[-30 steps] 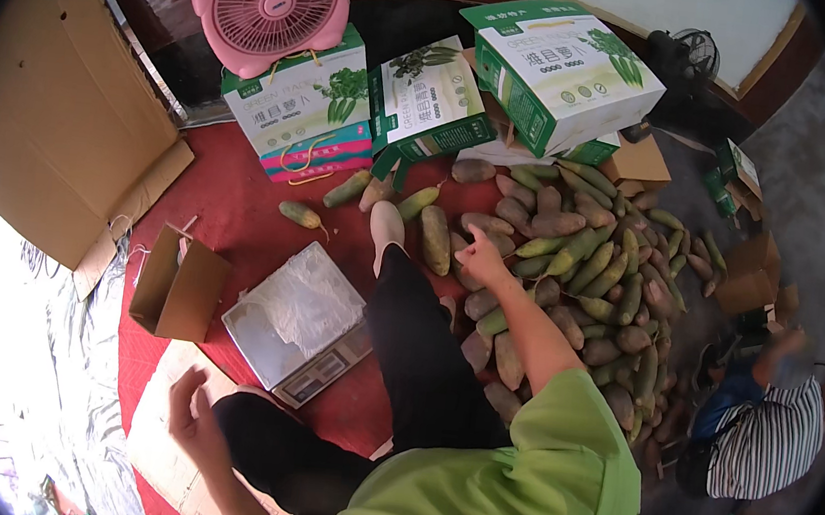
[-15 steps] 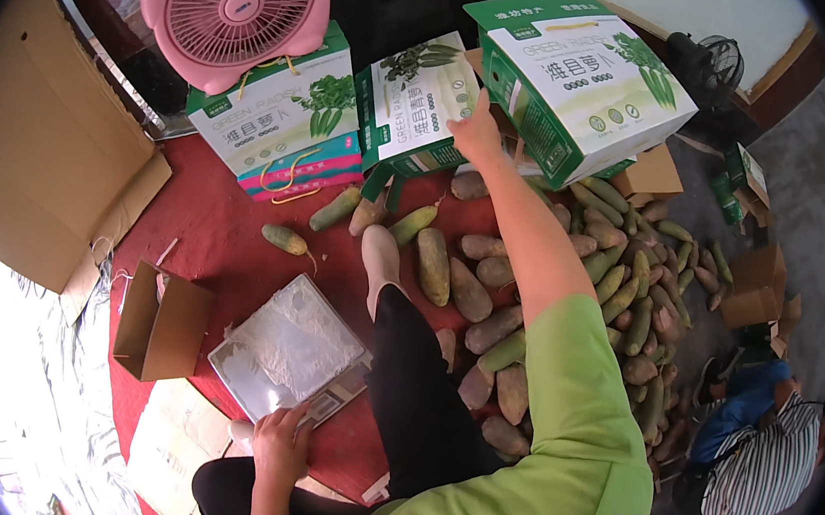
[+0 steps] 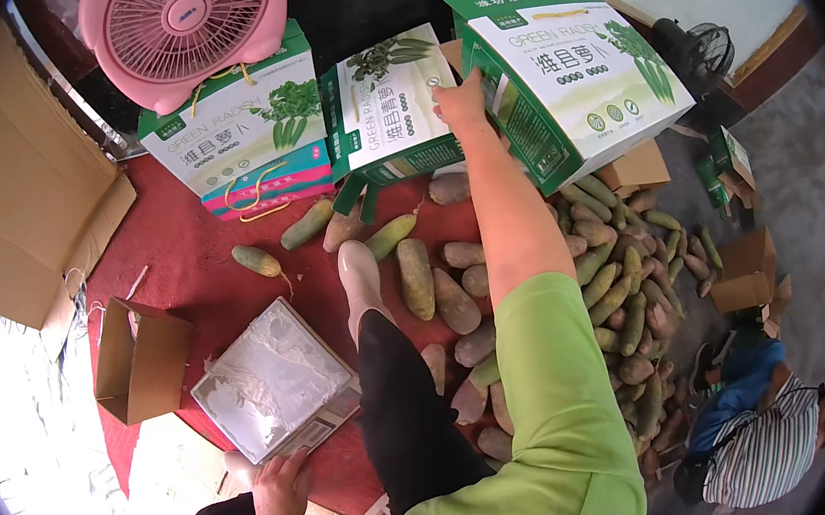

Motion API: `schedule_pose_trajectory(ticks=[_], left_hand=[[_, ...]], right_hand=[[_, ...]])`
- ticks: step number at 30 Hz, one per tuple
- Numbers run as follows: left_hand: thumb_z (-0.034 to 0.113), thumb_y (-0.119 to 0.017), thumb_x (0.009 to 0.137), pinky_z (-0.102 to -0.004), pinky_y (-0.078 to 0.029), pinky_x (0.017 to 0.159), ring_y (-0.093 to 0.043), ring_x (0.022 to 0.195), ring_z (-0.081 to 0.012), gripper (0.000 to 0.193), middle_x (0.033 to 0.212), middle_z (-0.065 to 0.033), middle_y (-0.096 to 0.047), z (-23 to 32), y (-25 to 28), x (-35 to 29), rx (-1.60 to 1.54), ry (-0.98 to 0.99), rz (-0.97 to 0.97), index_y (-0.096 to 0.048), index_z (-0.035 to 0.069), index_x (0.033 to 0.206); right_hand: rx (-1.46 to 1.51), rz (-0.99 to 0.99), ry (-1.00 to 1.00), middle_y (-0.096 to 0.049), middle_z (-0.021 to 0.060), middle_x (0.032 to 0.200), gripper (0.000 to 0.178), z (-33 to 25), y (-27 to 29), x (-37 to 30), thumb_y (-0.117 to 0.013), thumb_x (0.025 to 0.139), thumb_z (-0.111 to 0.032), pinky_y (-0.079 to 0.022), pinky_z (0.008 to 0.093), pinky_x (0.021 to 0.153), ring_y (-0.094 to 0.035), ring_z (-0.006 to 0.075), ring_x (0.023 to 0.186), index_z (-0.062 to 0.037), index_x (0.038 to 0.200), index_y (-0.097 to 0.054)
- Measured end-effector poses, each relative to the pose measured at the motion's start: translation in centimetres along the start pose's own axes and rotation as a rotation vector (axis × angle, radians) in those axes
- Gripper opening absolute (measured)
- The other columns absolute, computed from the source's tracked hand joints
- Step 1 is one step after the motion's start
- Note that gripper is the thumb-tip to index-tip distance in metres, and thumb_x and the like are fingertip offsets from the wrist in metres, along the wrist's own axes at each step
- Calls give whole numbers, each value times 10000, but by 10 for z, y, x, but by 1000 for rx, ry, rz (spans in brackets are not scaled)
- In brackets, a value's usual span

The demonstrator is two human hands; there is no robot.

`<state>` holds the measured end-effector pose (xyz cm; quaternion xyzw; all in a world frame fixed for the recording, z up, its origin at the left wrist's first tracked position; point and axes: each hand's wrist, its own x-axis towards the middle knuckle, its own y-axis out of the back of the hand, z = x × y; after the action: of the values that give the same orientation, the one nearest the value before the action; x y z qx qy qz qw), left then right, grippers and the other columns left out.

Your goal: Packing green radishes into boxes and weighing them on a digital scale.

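Note:
My right hand (image 3: 462, 105) is stretched forward to the edge of a tilted green-and-white radish carton (image 3: 403, 111). Its thumb lies on the printed face and a finger points up past the edge, close to a larger green-and-white carton (image 3: 572, 83); the other fingers are partly hidden. Low in the picture, my left hand (image 3: 282, 490) rests with its fingers stretched out at the near edge of a flat scale (image 3: 275, 374) with a whitish, smeared top. Several loose green radishes (image 3: 415, 278) lie beside my boot.
A pink fan (image 3: 187, 11) stands on another carton (image 3: 235, 128) at the back left. A big radish heap (image 3: 630, 290) fills the right side. A small brown box (image 3: 143, 360) stands open at the left. A person in a striped shirt (image 3: 764, 455) is at the far right.
The view has shifted, so the fan and cartons sit farther left and the scale lower. My right hand stays at the same carton edge; my left hand remains by the scale.

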<state>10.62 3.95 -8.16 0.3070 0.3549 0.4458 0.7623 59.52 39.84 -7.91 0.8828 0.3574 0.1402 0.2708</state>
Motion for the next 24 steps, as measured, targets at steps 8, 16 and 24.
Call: schedule_pose_trajectory(ticks=[8, 16, 24], left_hand=[[108, -667, 757, -441, -495, 753, -618, 825, -344, 294, 843, -125, -632, 1, 3, -8, -3, -53, 51, -664, 84, 1050], [95, -650, 777, -445, -501, 758, -620, 829, -371, 306, 922, -145, -639, 10, 14, -24, 22, -68, 28, -649, 91, 1084], [70, -629, 790, -418, -505, 757, -639, 853, -352, 303, 932, -159, -656, 14, 23, -44, -48, -156, 122, -653, 51, 1092]], right_hand=[[698, -71, -69, -616, 99, 1044, 836, -9, 67, -50, -666, 801, -68, -489, 271, 562, -615, 163, 718, -21, 1477, -176], [946, 164, 43, -585, 83, 1023, 660, -17, 203, -103, -688, 812, -115, -476, 280, 588, -593, 167, 752, 30, 1362, -353], [1188, 280, 180, -644, 39, 948, 300, 15, 345, -197, -619, 905, -205, -441, 270, 687, -575, 123, 805, -84, 1157, -507]])
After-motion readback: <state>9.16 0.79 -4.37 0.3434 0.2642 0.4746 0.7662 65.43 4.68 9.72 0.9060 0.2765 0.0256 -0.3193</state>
